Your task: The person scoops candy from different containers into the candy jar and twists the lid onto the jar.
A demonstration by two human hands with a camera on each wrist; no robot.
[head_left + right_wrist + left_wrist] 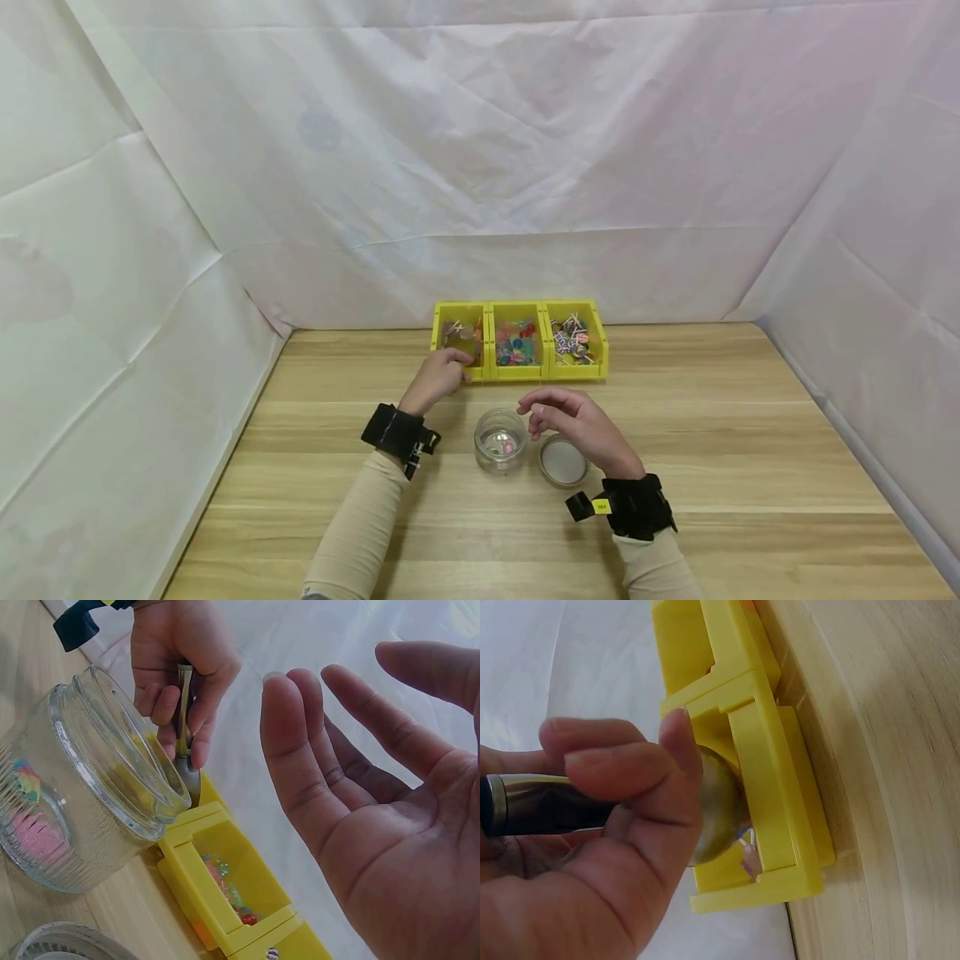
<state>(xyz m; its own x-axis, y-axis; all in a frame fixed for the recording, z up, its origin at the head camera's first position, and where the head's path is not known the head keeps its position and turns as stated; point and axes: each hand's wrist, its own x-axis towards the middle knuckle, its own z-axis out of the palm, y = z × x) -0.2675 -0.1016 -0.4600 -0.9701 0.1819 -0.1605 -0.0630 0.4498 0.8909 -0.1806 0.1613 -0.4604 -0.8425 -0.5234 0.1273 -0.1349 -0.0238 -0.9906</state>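
My left hand (437,379) grips the handle of a metal spoon (721,802). The spoon's rounded bowl dips into the left compartment of the yellow bin (457,313), among small candies with white sticks. Beside the glass jar (501,440), my right hand (577,421) hovers with fingers loosely bent and nothing in them, as the right wrist view (375,772) also shows. The jar stands uncovered, with a pink piece (39,838) and a rainbow-coloured piece (27,782) inside. A round lid (564,462) lies to the jar's right, below my right hand.
The middle compartment holds colourful wrapped pieces (517,343); the right one holds small lollipops (572,340). All three yellow compartments stand side by side at the back of the wooden table (712,433), before a white cloth wall (525,167).
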